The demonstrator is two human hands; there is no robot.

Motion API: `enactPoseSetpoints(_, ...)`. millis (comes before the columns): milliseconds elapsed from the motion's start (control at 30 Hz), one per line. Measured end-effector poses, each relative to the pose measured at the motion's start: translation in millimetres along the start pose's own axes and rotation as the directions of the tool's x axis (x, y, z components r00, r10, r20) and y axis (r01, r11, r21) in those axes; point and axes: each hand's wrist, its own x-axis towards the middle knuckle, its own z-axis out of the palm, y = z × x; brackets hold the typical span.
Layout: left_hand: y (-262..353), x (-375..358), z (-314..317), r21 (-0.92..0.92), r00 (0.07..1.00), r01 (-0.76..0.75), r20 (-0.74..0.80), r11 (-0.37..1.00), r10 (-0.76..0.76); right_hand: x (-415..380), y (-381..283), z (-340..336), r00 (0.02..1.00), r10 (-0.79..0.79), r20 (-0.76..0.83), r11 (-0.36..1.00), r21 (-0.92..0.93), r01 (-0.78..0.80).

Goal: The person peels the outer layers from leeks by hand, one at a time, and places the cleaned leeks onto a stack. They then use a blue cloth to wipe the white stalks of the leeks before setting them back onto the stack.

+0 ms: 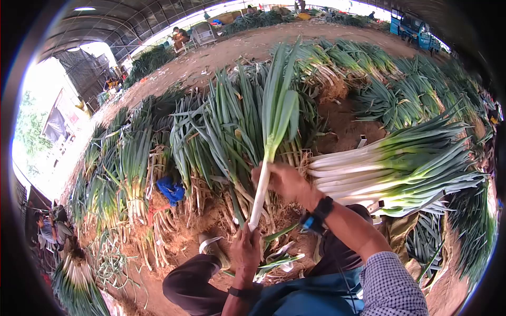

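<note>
A long green onion [261, 192] stands upright in front of me, its white stem slanting down and its green leaves fanned out at the top. My left hand [246, 247] is closed around its lower end, hiding the root tip. Higher up, my right hand [284, 180] grips the white stem below the leaves. To the right lies a pile of cleaned green onions [390, 168] with bare white stems, resting on a low rack with metal posts. Untrimmed green onions [226, 126] with dirty roots are heaped behind my hands.
More untrimmed bundles [132, 179] line the left, with a blue cloth [170, 191] among them. Peeled leaf scraps [279, 260] lie between my legs. Another bundle [79, 282] is at lower left. A blue vehicle [414, 31] and other people [179, 38] are far back.
</note>
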Motion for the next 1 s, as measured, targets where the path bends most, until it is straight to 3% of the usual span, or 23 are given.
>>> enactPoseSetpoints(100, 1.9, 2.0, -1.0, 0.048, 1.000, -0.012, -0.006, 0.999, 0.012, -6.5, 0.4, -0.5, 0.998, 0.025, 0.051, 1.000, 0.011, -0.026)
enactPoseSetpoints(233, -0.1, -0.3, -2.1, 0.066, 1.000, 0.001, 0.012, 0.998, -0.001, -13.1, -15.7, 9.7, 0.996, 0.078, 0.048, 0.973, 0.215, -0.087)
enactPoseSetpoints(333, 2.6, 2.2, -1.8, 0.051, 1.000, 0.012, 0.013, 0.999, -0.013, -10.6, -13.7, 1.9, 0.993, 0.026, 0.119, 0.999, 0.019, -0.028)
enactPoseSetpoints(433, 3.5, 7.2, -8.8, -0.172, 0.965, 0.221, 0.182, 0.960, -0.189, -14.0, -21.4, 0.1, 0.983, -0.025, 0.184, 0.993, -0.106, 0.045)
enactPoseSetpoints(467, 8.5, 11.2, -14.2, -0.278, 0.956, 0.244, 0.227, 0.929, -0.184, -16.4, -23.0, 2.8, 0.981, -0.036, 0.193, 0.990, -0.126, 0.061)
enactPoseSetpoints(567, 7.5, 12.5, -12.9, -0.385, 0.904, 0.372, 0.358, 0.845, -0.236, -9.4, -32.2, 9.0, 0.996, -0.051, 0.072, 0.989, 0.142, 0.040)
enactPoseSetpoints(600, 4.5, 9.6, -8.1, -0.422, 0.800, 0.562, 0.496, 0.712, -0.338, 1.0, -33.2, 3.9, 0.995, -0.059, 0.087, 0.981, 0.187, 0.042)
enactPoseSetpoints(700, -1.1, 6.1, 15.4, -0.564, 0.849, 0.523, 0.412, 0.639, -0.331, 20.7, -20.3, -20.6, 0.993, -0.090, -0.078, 0.977, 0.189, 0.103)
enactPoseSetpoints(800, -1.9, 31.2, 27.4, -0.347, 0.989, 0.150, 0.041, 0.926, -0.144, 18.2, -19.2, -13.0, 0.992, -0.091, -0.092, 0.972, 0.208, 0.108)
enactPoseSetpoints(900, 22.9, 79.7, 10.0, -0.274, 0.993, 0.100, 0.082, 0.957, -0.080, 16.8, -20.2, -5.2, 0.994, -0.101, -0.047, 0.980, 0.168, 0.108)
enactPoseSetpoints(933, 26.2, 94.4, 12.6, -0.234, 1.000, 0.011, 0.028, 0.972, -0.005, 14.7, -19.7, -3.3, 0.994, -0.109, -0.032, 0.982, 0.149, 0.112)
enactPoseSetpoints(1000, 26.7, 105.5, 20.5, -0.273, 0.987, 0.062, 0.162, 0.960, -0.017, 10.2, -19.1, -3.4, 0.995, -0.081, -0.066, 0.982, 0.165, 0.091)
